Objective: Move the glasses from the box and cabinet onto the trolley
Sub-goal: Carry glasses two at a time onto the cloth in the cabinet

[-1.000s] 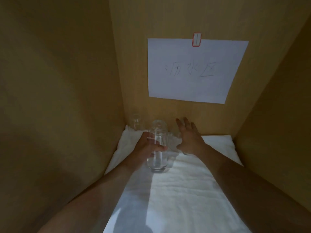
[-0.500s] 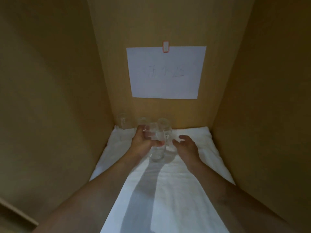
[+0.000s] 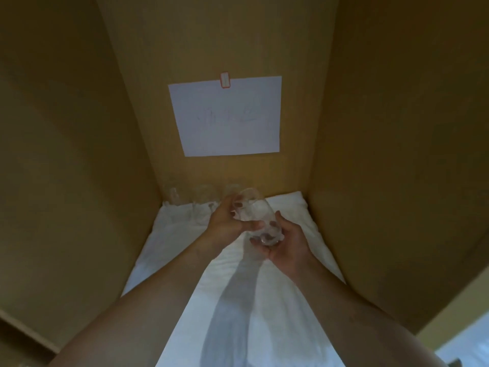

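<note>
A clear drinking glass was held tilted above the white cloth lining the cabinet floor, its mouth turned toward the back wall. It was gripped around its upper part by the left hand, fingers curled round it, and cupped at its base by the right hand, fingers bent beneath it. At least three more glasses were left standing in a row along the cloth's far edge, toward the back left corner, their outlines faint. A sheet of paper with illegible writing was fixed to the back wall. The trolley was not in view. The task was judged unfinished: one glass lifted but not delivered, the row untouched.
</note>
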`<state>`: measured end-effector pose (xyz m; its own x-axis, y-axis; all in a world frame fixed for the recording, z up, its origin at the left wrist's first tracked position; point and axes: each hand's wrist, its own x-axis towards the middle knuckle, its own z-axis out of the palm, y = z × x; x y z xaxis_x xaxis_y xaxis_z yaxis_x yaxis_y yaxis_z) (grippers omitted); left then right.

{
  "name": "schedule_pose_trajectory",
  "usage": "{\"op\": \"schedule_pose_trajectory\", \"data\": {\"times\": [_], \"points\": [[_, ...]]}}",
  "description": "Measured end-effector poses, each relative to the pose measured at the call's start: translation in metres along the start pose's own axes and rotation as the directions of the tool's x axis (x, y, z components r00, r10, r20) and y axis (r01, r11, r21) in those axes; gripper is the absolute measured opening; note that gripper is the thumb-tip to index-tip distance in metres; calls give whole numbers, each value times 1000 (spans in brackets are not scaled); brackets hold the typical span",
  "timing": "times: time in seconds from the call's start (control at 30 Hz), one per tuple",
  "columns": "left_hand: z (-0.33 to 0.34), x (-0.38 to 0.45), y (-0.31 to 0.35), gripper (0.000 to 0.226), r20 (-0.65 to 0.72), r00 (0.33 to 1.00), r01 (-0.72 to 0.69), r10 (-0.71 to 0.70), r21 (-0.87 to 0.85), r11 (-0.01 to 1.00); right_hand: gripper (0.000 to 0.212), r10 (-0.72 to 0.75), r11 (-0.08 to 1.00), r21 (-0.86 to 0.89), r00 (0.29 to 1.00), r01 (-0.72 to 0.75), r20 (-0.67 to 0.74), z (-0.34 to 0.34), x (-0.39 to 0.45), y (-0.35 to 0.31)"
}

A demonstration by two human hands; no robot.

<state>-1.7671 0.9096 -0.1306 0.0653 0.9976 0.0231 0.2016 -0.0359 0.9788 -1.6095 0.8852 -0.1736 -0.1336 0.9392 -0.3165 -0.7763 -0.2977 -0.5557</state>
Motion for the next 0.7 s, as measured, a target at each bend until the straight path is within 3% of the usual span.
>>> {"op": "schedule_pose_trajectory", "data": {"times": [0.17,0.3,0.33,0.4,0.5,0.6,0.7], "points": [[-8,18,-17,77,-115,992,71,-51,177,982,32,-100,986,-150,980,74,-172,1,11,-33],[-19,30,-32,75,-126,992,56,5,469,881,53,-402,860,-452,861,237,-313,16,36,-51],[-22,31,-35,77,-118,993,47,20,537,842,55,-516,770,-566,809,294,-281,18,42,-53],[-29,35,-40,79,-92,995,25,42,628,778,64,-691,470,-820,714,327,-111,20,55,-56],[-38,41,-47,81,-38,997,-20,67,709,704,78,-706,-39,-978,687,204,172,24,69,-59],[-46,48,-54,79,-16,996,-44,83,740,671,79,-615,-269,-947,726,175,309,29,86,-60],[-49,55,-61,77,-14,997,-37,72,746,665,79,-511,-433,-893,781,127,359,34,106,-59]]}}
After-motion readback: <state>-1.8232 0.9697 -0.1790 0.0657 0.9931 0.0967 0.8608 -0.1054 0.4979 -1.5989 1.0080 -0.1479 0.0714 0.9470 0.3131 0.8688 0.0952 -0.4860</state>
